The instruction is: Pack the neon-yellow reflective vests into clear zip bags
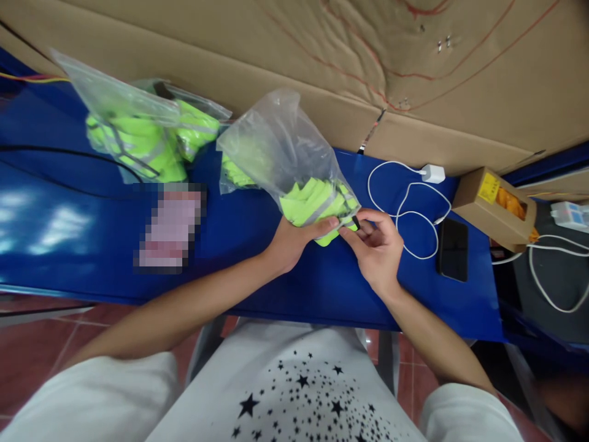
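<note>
A clear plastic bag [288, 138] holds a folded neon-yellow garment [313, 199] with grey reflective strips. My left hand [299, 239] grips the bag's lower end, its thumb pressed on top of the bundle. At the lower right corner, the thumb and fingers of my right hand [377, 242] pinch the edge of the bundle beside a small black piece. Both hands are close together above the blue table [322, 294]. Behind the held bag, another bagged neon bundle [237, 172] is partly hidden.
More bagged neon garments [142, 144] lie at the back left, near black cables and a pixelated rectangle [170, 230]. On the right are a white charger [433, 174] with its cable, a black phone [453, 250] and an open cardboard box [492, 205]. A brown panel [184, 49] stands behind.
</note>
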### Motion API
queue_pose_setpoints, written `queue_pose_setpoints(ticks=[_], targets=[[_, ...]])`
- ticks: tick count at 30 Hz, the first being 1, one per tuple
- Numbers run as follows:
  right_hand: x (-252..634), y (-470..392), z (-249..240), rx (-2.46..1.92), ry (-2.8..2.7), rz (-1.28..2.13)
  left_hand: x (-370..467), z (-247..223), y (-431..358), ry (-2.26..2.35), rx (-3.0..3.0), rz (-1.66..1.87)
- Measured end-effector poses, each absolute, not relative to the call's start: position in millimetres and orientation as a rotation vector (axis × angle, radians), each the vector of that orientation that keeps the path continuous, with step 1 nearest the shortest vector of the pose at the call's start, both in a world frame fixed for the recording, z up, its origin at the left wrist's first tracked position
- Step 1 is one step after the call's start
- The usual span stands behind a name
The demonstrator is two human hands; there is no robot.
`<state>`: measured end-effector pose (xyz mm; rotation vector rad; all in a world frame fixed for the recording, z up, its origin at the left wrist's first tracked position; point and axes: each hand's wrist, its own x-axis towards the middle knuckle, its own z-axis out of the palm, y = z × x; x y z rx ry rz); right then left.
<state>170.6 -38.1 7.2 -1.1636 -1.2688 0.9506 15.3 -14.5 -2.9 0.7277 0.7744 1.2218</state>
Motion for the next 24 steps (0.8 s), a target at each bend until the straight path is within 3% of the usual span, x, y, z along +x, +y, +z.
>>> queue_pose_setpoints(ticks=[9, 14, 24], targets=[[174.5, -25.7, 4.6, -1.217, -1.069, 1.022, 30.1, -4.0, -27.1, 0.732, 0.63, 1.11], [170.8, -29.3, 1.7, -1.069, -1.319, 1.129, 21.0, 9.4, -17.6, 0.701, 0.522, 1.117], [178.3, -33.0, -1.0, -1.341, -1.71, 0.322, 24.9, 6.6, -34.7, 0.67, 0.597, 0.761]])
